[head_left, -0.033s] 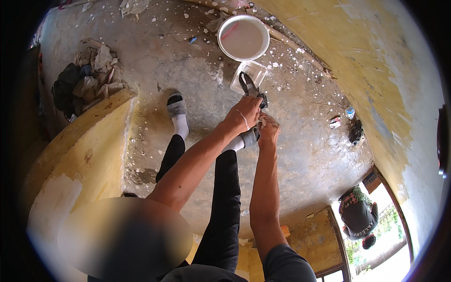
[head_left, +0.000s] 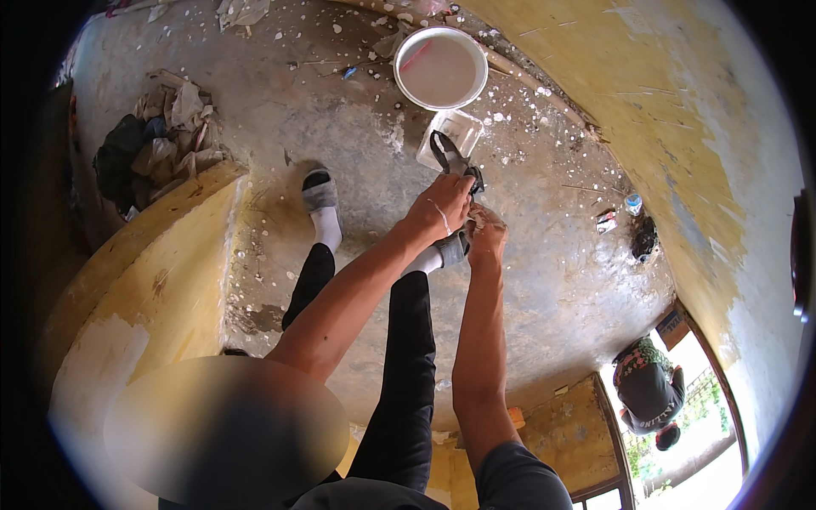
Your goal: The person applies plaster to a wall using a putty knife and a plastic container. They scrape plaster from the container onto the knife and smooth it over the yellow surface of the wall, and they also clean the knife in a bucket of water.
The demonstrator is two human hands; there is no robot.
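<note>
My left hand [head_left: 446, 204] grips a black-and-grey object [head_left: 455, 153] with a dark loop at its upper end, which I cannot make out clearly. Just to its lower right, my right hand [head_left: 486, 228] is closed at the object's lower end, with whitish smears on the fingers; what exactly it holds is hidden. Behind the object is a clear plastic tray [head_left: 466, 123]. A white bucket [head_left: 442, 76] of cloudy liquid with a red item inside is above that. My sandalled feet [head_left: 320, 200] are on the floor below.
A low yellow wall [head_left: 153, 280] with a rubbish pile [head_left: 157, 144] beyond it is at left. A yellow wall [head_left: 637, 85] curves along the right, with small litter [head_left: 606, 221] at its base. Another person [head_left: 648, 395] is in the bright doorway at lower right. White flakes speckle the floor.
</note>
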